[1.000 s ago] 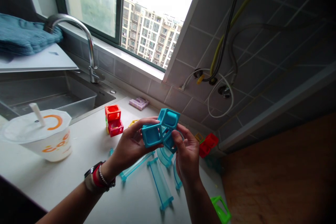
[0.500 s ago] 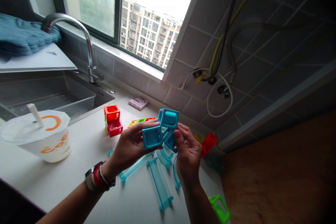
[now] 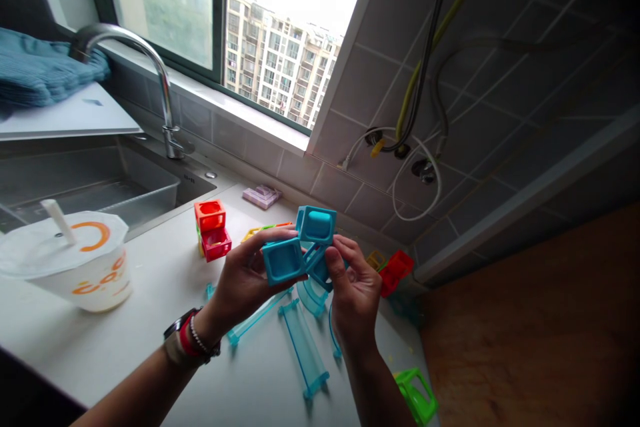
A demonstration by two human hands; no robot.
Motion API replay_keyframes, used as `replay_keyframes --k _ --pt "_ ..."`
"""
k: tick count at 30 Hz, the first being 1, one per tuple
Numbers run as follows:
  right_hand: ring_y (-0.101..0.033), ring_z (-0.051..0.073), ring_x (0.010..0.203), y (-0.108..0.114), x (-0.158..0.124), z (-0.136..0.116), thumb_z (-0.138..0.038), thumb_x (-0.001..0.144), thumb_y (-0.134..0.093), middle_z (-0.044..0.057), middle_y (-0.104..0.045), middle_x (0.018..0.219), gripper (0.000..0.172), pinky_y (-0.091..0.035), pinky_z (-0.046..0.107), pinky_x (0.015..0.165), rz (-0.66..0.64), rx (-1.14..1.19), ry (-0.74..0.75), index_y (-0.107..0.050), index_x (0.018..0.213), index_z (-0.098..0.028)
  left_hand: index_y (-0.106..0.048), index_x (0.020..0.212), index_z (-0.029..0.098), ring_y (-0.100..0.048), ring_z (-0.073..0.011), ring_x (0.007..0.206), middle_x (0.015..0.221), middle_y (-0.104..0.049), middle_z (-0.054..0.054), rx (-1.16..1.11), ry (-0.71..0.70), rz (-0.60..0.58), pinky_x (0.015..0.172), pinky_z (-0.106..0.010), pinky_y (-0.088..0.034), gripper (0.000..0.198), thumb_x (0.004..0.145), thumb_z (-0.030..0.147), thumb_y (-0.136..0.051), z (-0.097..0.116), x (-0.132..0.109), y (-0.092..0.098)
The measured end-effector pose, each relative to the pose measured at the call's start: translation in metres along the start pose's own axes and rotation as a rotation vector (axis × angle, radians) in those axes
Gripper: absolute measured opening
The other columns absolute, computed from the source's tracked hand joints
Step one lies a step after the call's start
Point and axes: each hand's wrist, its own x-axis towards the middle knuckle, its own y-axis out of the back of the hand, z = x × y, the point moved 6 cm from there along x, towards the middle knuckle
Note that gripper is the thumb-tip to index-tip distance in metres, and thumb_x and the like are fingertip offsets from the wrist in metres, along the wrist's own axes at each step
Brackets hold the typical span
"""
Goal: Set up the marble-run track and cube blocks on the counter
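Note:
Above the white counter (image 3: 165, 320) both my hands hold a cluster of joined blue hollow cubes (image 3: 300, 247). My left hand (image 3: 245, 280) grips the front cube, thumb on top and fingers wrapped round it. My right hand (image 3: 355, 293) pinches the lower right cube of the cluster. Under the hands lie several clear blue track pieces (image 3: 303, 343). A red cube stacked on another red one (image 3: 213, 230) stands further back on the counter.
A lidded white paper cup with a straw (image 3: 75, 263) stands at the left. Behind it are a steel sink (image 3: 90, 180) and tap (image 3: 160, 93). A green block (image 3: 417, 397), red and yellow blocks (image 3: 393, 270) and a purple packet (image 3: 261, 197) lie around.
The hands and the blue cube cluster have barely shifted; the grip is the same. The view has drifted slightly, so everything sits a little further left.

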Motion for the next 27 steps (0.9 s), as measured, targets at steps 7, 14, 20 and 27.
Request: replay_keyframes --k 7,14,20,27 --pt "-0.067 0.022 0.111 0.001 0.000 -0.004 -0.036 0.094 -0.075 0.006 -0.071 0.118 0.018 -0.055 0.035 0.094 -0.050 -0.053 0.006 -0.084 0.108 -0.029 -0.071 0.123 0.024 -0.074 -0.0235 0.114 0.129 -0.073 -0.006 -0.002 -0.022 0.006 0.091 -0.028 -0.065 0.059 0.069 0.012 -0.094 0.001 -0.001 0.001" --pt "-0.066 0.023 0.113 -0.002 -0.002 -0.013 -0.036 0.095 -0.074 0.006 -0.071 0.118 0.018 -0.054 0.035 0.095 -0.073 -0.059 0.028 -0.083 0.109 -0.028 -0.065 0.127 0.028 -0.078 -0.0223 0.102 0.120 -0.077 -0.004 -0.136 0.070 -0.020 0.084 -0.027 -0.065 0.071 0.066 0.007 -0.094 -0.005 0.000 0.000" --pt "-0.068 0.026 0.111 -0.004 -0.003 -0.008 -0.047 0.096 -0.068 0.008 -0.071 0.119 0.029 -0.055 0.038 0.093 -0.054 0.074 -0.070 -0.079 0.110 -0.024 -0.044 0.151 0.034 -0.074 -0.0317 0.116 0.121 -0.076 -0.008 -0.591 0.376 -0.042 0.093 -0.040 -0.063 0.091 0.075 0.020 -0.092 -0.023 -0.008 -0.005" --pt "-0.069 0.026 0.109 -0.001 0.001 0.022 -0.063 0.089 -0.071 0.011 -0.063 0.137 0.067 -0.057 0.038 0.085 -0.011 0.290 -0.342 -0.054 0.144 -0.028 -0.036 0.161 0.032 -0.063 -0.0408 0.132 0.147 -0.063 -0.014 -0.870 0.669 -0.195 0.109 -0.061 -0.051 0.083 0.089 0.024 -0.076 -0.033 -0.020 -0.024"
